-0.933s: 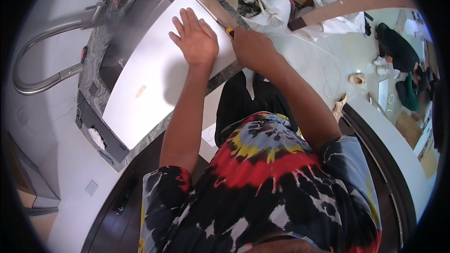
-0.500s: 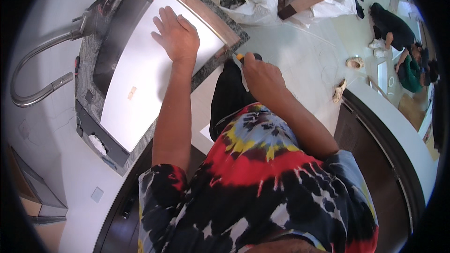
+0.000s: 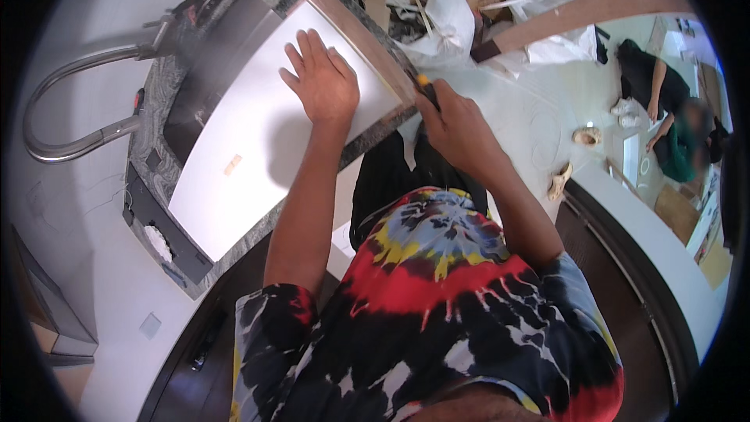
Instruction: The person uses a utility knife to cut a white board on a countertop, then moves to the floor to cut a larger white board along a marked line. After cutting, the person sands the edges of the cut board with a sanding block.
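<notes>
My left hand (image 3: 326, 87) presses flat on a white panel (image 3: 242, 125), its fingers spread. The panel lies tilted over a sink and a grey stone countertop (image 3: 367, 138). Along the panel's far right edge runs a brown wooden strip (image 3: 363, 43). In my right hand (image 3: 461, 126) is a hand tool with a black and yellow handle (image 3: 426, 86), held beside the panel's right-hand corner. The fingers are wrapped round it, and its working end is too small to make out.
A curved metal faucet (image 3: 86, 144) stands at the left. White sacks of scrap (image 3: 445, 27) and a long brown board (image 3: 570, 19) lie beyond the counter. Clogs (image 3: 559, 181) rest on the floor. Two people (image 3: 656, 82) crouch at the far right.
The tool and my right hand have moved a little up and right along the panel's corner. My left hand stays flat on the panel; the whole view has shifted slightly.
</notes>
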A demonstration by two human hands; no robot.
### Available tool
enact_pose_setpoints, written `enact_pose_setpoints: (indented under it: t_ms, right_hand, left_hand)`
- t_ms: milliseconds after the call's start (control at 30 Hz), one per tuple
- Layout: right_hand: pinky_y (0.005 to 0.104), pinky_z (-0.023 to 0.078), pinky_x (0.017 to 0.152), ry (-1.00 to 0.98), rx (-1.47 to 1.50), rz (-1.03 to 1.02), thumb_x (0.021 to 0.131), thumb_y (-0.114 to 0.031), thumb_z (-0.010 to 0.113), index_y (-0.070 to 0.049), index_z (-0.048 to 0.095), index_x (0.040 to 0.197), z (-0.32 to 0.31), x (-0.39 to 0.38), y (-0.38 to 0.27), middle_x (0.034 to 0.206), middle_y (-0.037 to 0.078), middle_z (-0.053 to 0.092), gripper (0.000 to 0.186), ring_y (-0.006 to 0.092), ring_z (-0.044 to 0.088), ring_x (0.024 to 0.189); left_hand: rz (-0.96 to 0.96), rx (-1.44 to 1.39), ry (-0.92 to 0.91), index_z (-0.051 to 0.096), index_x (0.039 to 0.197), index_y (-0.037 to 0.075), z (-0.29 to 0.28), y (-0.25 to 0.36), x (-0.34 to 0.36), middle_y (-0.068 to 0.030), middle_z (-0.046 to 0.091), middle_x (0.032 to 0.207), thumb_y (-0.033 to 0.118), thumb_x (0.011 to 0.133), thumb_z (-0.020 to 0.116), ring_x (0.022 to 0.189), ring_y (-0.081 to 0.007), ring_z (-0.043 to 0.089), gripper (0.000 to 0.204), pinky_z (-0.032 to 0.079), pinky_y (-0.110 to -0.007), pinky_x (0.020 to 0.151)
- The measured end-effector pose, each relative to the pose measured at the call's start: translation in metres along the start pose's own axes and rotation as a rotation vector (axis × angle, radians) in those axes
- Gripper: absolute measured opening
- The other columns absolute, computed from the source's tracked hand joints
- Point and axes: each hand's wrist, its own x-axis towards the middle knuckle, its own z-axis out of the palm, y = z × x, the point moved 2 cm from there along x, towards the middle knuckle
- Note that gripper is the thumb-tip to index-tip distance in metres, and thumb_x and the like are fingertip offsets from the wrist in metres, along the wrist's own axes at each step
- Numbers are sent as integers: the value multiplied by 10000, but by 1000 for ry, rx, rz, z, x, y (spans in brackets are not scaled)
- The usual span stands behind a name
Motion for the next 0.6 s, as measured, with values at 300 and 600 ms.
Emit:
enact_pose_setpoints:
  t_ms: [300,600]
  right_hand:
    - [526,541,736,82,-101,-183,968,-253,566,38,562,984,44,158,-41,820,280,679,292,453,683,816]
    - [483,569,762,10,-202,-207,866,-211,657,47,608,970,48,179,-50,851,257,699,282,425,704,844]
  left_hand:
    - [-12,-64,-33,348,1528,43,1,7,0,-189,309,1603,292,1039,358,1500,-426,206,549,104,-638,1176]
    - [1,-67,-20,401,1492,-12,-1,7,-2,-192,344,1587,237,1023,424,1498,-404,232,531,110,-632,1167]
